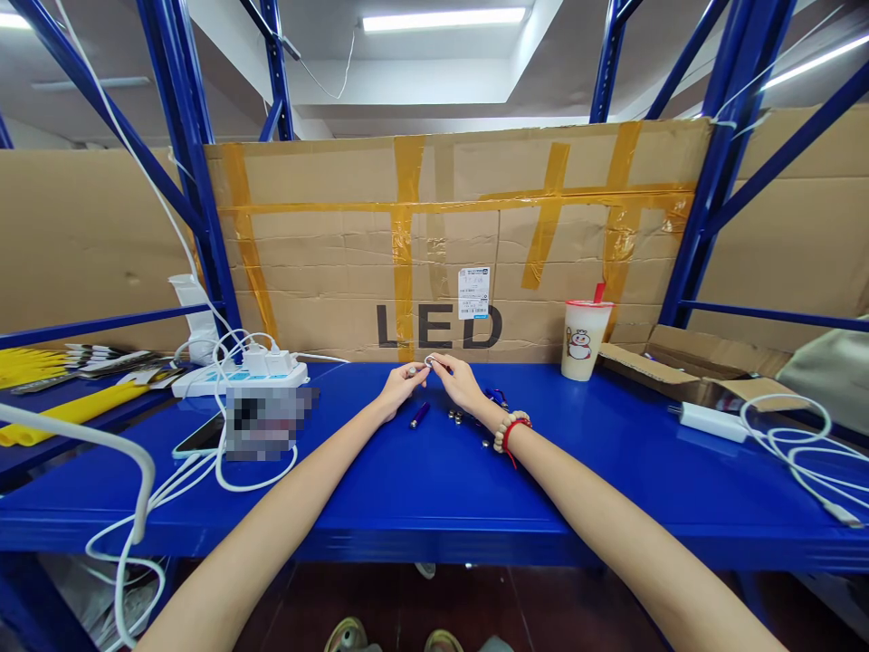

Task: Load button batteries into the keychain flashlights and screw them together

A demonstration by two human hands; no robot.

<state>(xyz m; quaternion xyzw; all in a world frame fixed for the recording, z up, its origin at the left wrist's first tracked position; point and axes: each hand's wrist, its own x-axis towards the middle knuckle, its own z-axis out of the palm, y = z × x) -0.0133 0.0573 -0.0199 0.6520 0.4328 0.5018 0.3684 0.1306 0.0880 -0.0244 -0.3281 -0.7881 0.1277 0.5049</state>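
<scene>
My left hand [400, 385] and my right hand [460, 380] meet above the far middle of the blue shelf [434, 489]. Both pinch a small silvery part [429, 361] between their fingertips; it is too small to name. A small purple cylinder [419, 415] lies on the shelf just below the hands. Several small metal pieces [456, 417] lie beside my right wrist, which wears a bead bracelet [508, 429] and a red string.
A taped cardboard sheet marked LED [441, 244] stands behind. A drink cup [584, 337] and an open cardboard box [685, 362] are at the right, with a white charger and cable [780, 435]. At the left are a power strip [237, 373], a phone [200, 436], white cables and yellow items [61, 412].
</scene>
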